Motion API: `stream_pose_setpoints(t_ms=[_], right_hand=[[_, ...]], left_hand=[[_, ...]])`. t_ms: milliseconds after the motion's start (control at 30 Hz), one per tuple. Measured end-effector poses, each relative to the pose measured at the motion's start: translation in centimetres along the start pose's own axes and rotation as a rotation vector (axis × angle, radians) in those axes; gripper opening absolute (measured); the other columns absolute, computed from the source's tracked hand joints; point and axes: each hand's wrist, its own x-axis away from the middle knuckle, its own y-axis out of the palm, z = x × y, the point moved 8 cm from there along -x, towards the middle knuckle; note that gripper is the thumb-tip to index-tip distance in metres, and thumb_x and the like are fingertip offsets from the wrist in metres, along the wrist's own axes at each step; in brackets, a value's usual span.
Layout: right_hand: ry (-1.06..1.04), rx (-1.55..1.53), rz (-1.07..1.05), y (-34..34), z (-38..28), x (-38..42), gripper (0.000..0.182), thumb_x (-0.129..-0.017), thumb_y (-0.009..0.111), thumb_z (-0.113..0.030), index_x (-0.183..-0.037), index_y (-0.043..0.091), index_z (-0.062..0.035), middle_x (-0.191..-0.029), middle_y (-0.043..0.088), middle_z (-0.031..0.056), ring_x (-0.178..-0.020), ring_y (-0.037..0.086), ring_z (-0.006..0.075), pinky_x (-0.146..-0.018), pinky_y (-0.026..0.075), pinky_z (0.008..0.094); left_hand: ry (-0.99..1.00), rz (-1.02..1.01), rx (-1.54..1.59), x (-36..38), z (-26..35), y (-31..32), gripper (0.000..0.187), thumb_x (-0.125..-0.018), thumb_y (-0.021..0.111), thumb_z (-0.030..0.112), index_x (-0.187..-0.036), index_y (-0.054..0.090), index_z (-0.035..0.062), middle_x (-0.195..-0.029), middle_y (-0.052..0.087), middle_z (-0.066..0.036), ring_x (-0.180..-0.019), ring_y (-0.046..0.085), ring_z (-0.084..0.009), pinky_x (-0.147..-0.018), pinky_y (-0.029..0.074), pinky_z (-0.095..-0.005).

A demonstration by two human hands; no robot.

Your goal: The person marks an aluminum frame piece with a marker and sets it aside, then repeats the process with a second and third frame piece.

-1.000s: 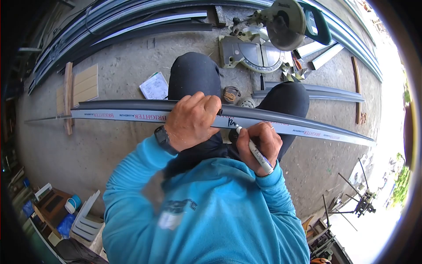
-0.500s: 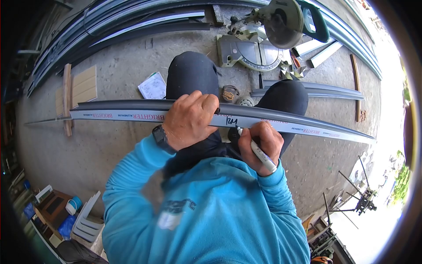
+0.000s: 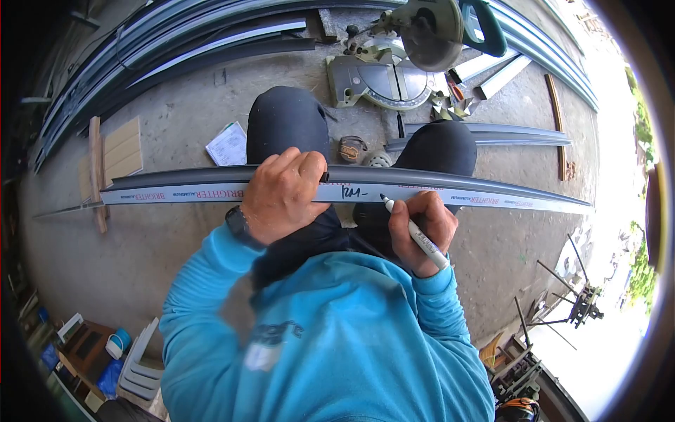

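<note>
A long dark-grey aluminium profile (image 3: 394,174) lies across my thighs, its white film printed "BRIGHTER ALUMINIUM" in red and black facing me. My left hand (image 3: 285,200) is wrapped round it left of centre. A small dark round end (image 3: 325,178) pokes out beside that hand's fingers. In my right hand (image 3: 432,224) is a white marker (image 3: 426,246), gripped like a pen. Its black tip is right at the film, a little right of the handwritten black letters, which look like "RM-".
A mitre saw (image 3: 383,77) stands on the concrete floor ahead, with cut profile pieces (image 3: 503,77) beside it. Long profiles (image 3: 204,49) line the far side. A paper with writing (image 3: 228,145) lies left of my knee; wooden strips (image 3: 97,169) lie farther left.
A short dash has been added after the letters, and the marker tip has shifted right along the film. My left hand keeps its grip; the whole view has shifted slightly.
</note>
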Motion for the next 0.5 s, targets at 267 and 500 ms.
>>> stream_pose_setpoints(t_ms=[267, 500], right_hand=[[-0.096, 0.032, -0.023, 0.4, -0.3, -0.1, 0.019, -0.088, 0.073, 0.004, -0.081, 0.057, -0.0026, -0.069, 0.063, 0.0068, -0.061, 0.057, 0.0151, -0.060, 0.047, 0.0313], [0.045, -0.016, 0.088, -2.8, 1.0, 0.4, 0.023, -0.084, 0.078, 0.004, -0.077, 0.058, -0.0036, -0.068, 0.062, 0.0086, -0.062, 0.059, 0.0224, -0.058, 0.047, 0.0365]], left_hand=[[0.007, 0.001, -0.011, -0.1, 0.1, 0.1, 0.040, -0.074, 0.090, 0.017, -0.093, 0.056, 0.0064, -0.078, 0.057, -0.009, -0.072, 0.063, -0.0291, -0.064, 0.050, -0.0421], [-0.021, -0.008, -0.017, 0.1, -0.1, 0.1, 0.040, -0.074, 0.090, 0.018, -0.094, 0.057, 0.0068, -0.079, 0.057, -0.010, -0.072, 0.063, -0.0306, -0.065, 0.051, -0.0441]])
